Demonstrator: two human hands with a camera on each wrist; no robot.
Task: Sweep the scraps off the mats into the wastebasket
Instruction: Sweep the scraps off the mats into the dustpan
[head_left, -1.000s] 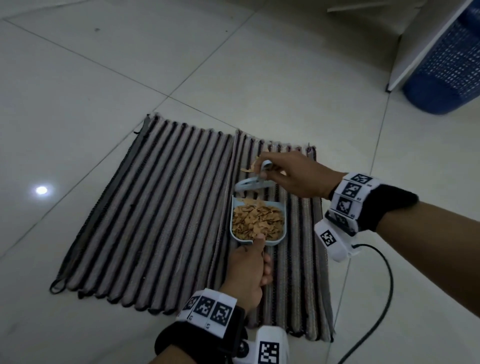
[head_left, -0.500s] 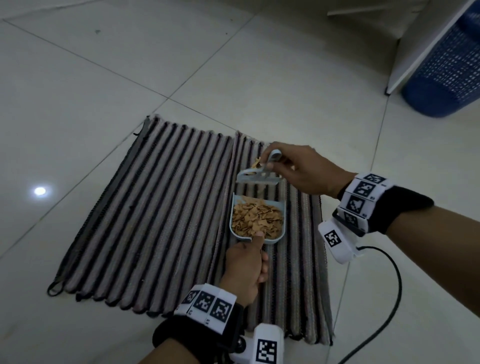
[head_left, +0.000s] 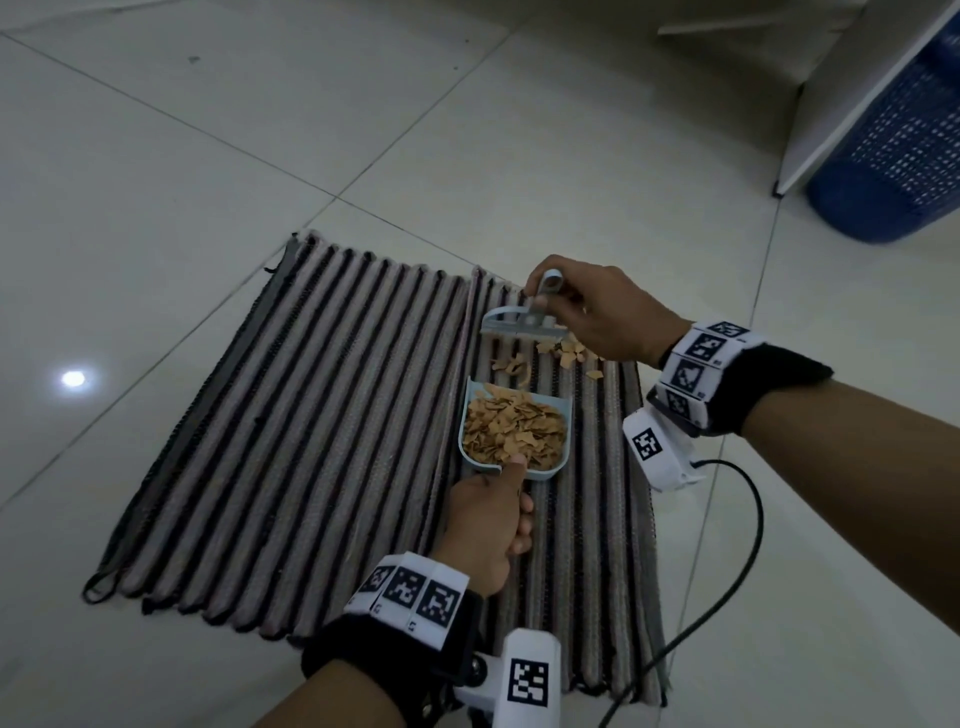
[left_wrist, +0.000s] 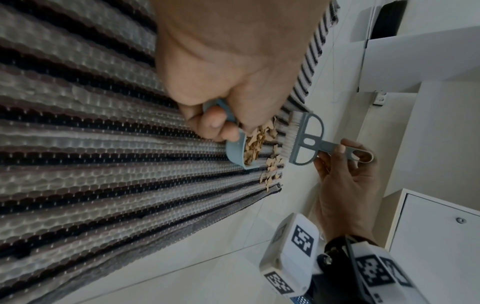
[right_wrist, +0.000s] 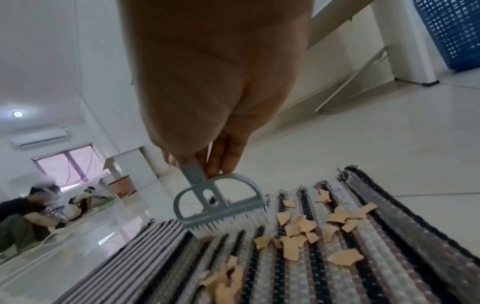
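two striped woven mats (head_left: 291, 457) lie side by side on a pale tiled floor (head_left: 156, 182), the left one wider and the right one (head_left: 592, 519) narrower, their long edges touching. on the right mat the left hand (head_left: 488, 525) curls around the handle of a small light-blue dustpan (head_left: 563, 415), thumb laid along the top toward the pan's near rim; the pan sits flat on the mat with its open mouth facing the far side and is heaped with tan scraps (head_left: 514, 431). just beyond the pan's mouth a loose scatter of tan scraps (head_left: 566, 353) lies on the stripes near the mat's far right corner. at the far edge of that scatter the right hand (head_left: 602, 312) pinches the slim handle of a grey-blue hand brush (head_left: 514, 322) between thumb and fingers, the white bristles (right_wrist: 228, 222) pressed down on the mat beside the scraps, the handle's looped end poking out past the fingers. a black cable (head_left: 727, 571) trails from the right wrist over the floor. far to the right, a blue mesh wastebasket (head_left: 893, 156) stands on the floor partly behind a white panel (head_left: 852, 93), well apart from the mats.
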